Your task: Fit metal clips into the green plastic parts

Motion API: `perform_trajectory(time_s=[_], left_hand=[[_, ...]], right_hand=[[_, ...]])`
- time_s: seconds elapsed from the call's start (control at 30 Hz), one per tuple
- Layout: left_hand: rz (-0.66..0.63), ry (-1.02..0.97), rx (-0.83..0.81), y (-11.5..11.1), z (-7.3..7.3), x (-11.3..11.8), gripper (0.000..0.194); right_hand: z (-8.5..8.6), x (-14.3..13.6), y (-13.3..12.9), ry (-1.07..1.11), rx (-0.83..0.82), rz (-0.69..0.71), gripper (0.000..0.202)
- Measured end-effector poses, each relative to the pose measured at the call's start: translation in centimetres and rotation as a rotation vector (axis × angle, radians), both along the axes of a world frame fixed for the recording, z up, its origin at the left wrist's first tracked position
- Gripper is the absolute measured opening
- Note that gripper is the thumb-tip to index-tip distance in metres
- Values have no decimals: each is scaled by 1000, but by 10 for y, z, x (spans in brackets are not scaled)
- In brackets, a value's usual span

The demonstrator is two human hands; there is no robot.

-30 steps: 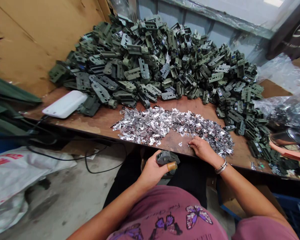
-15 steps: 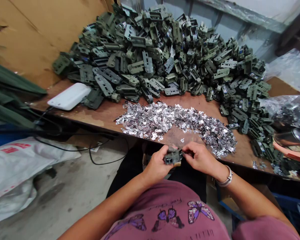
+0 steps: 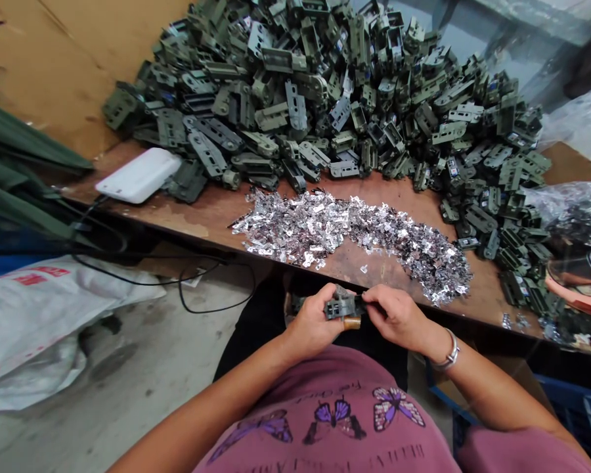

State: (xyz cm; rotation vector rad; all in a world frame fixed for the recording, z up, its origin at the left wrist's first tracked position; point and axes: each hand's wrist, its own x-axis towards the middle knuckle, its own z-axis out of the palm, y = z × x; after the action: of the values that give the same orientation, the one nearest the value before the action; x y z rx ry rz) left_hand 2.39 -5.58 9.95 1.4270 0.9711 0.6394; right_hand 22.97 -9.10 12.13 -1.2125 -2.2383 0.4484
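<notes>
My left hand (image 3: 311, 328) is wrapped round a dark green plastic housing (image 3: 339, 306), held over my lap just off the table's front edge. A tan band (image 3: 351, 322) shows on a finger beneath the housing. At the housing's right end, my right hand (image 3: 393, 315) has its thumb and forefinger pinched together; whatever sits between those fingertips is too small to make out. On the table beyond both hands lies a heap of small shiny metal clips (image 3: 315, 226). Behind the clips rises a big pile of similar green housings (image 3: 295, 105).
A white power bank (image 3: 138, 175) with a cable lies at the table's left. Clear plastic bags (image 3: 578, 131) and an orange-rimmed object (image 3: 576, 295) are at the right. White sacks (image 3: 24, 315) lie on the floor at left. A blue crate (image 3: 571, 407) stands low right.
The camera view has shifted slightly. My left hand still holds the housing, and my right fingers remain pinched at its right end, turned a little.
</notes>
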Motion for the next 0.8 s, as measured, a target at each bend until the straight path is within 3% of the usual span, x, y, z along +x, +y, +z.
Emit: perform_trajectory(time_s=[0.17,0.37,0.5,0.63,0.8], left_hand=[[59,69,33,0,-3,0,30],[-4,87,126,-2,-2,1,33],[-75,78,156,-2,-2,-5,35],[-40,46,4,-1,1,-12,37],[32,31,-61,-1,6,-17,37]], right_hand=[[4,5,4,-113,129,-128,21],[-2,-6,-2,-172,46,-33,27],[-8,-10,-6,58,-167,-107,17],[-11,-4,-11,374,-363,-185,16],[-15,-8,-16,286,-114,-235,26]])
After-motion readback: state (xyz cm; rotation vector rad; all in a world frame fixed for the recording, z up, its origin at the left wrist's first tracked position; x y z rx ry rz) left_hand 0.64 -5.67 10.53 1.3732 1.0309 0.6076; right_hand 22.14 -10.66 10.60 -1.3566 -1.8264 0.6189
